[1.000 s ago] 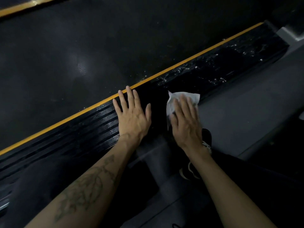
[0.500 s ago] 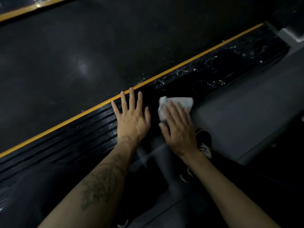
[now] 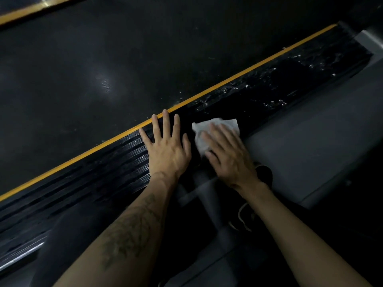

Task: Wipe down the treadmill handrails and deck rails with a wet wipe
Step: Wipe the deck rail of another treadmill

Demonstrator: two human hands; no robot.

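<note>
Surroundings: yellow stripe (image 3: 228, 82), shoe (image 3: 264, 172) | right hand (image 3: 230, 156) flat on wipe (image 3: 215, 126) | left hand (image 3: 167, 148) spread on rail (image 3: 99, 168)

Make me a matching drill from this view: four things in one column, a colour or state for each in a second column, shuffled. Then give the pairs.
Things
1. left hand
2. wet wipe
3. stripe along the deck rail
4. right hand

States
A. white, crumpled, lying on the black ribbed rail
B. yellow, running between the rail and the belt
C. flat on the rail, fingers spread, holding nothing
D. pressing the wipe down with straight fingers

Pairs: 1-C, 2-A, 3-B, 4-D
</note>
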